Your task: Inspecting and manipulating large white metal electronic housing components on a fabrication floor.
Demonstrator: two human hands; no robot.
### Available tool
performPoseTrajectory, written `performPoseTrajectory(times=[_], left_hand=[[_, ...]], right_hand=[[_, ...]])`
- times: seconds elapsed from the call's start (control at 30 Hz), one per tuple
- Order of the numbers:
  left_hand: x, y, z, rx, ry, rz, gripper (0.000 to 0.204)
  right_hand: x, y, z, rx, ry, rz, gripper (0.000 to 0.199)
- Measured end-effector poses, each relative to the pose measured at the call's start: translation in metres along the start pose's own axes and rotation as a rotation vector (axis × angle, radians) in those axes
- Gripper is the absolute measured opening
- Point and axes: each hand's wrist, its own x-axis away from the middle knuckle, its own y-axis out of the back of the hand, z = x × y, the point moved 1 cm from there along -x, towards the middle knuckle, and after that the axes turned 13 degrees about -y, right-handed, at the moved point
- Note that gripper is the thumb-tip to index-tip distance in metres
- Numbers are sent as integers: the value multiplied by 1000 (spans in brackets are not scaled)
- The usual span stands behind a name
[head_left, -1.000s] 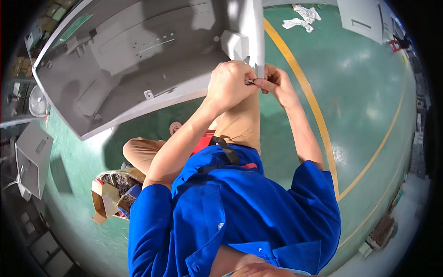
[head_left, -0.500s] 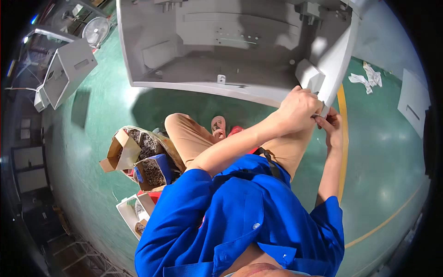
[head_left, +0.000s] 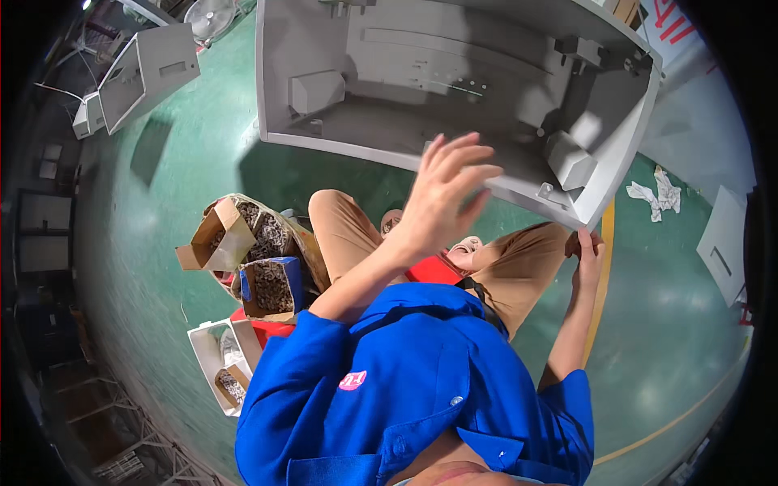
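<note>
A large grey metal cabinet [head_left: 389, 149] stands in front of me, its open side facing me and brackets inside its corners. My left hand [head_left: 450, 190] is raised before its near rim, fingers spread and slightly blurred, with nothing seen in it. At the cabinet's near right corner is my right hand [head_left: 587, 249], its thumb and fingers curled together beside the metal edge. Whatever may be between those fingers is hidden. Left of my knee, a bag [head_left: 312, 257] and an open cardboard box [head_left: 235, 236] sit with a blue carton [head_left: 293, 275]; small metal parts fill them.
A white box [head_left: 207, 356] with small parts lies at lower left. Beyond it stand a bent sheet-metal piece [head_left: 150, 73] and a fan [head_left: 209, 18]. White rags [head_left: 655, 194] and a flat slotted panel [head_left: 721, 247] are at right, past a yellow floor line [head_left: 600, 312].
My left hand has come away from the cabinet corner, moving left and opening. My right hand remains by that corner. The cabinet appears lower and farther right as the view shifts.
</note>
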Motion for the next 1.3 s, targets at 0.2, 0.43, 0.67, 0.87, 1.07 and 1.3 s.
performPoseTrajectory(times=[0.2,0.43,0.67,0.87,1.07,1.3], left_hand=[[51,76,44,-366,272,-386,45],[121,134,104,291,674,-1175,57],[150,118,114,662,685,-1317,39],[165,108,113,696,525,-1266,43],[165,112,112,630,478,-1290,40],[169,120,120,597,482,-1278,40]], right_hand=[[-8,5,5,-112,5,-57,27],[-12,5,18,-97,114,-189,20],[-31,1,16,-268,146,-277,35],[-36,-21,26,-438,142,-269,17],[-49,-30,20,-464,152,-298,17],[-52,-47,25,-421,157,-231,18]])
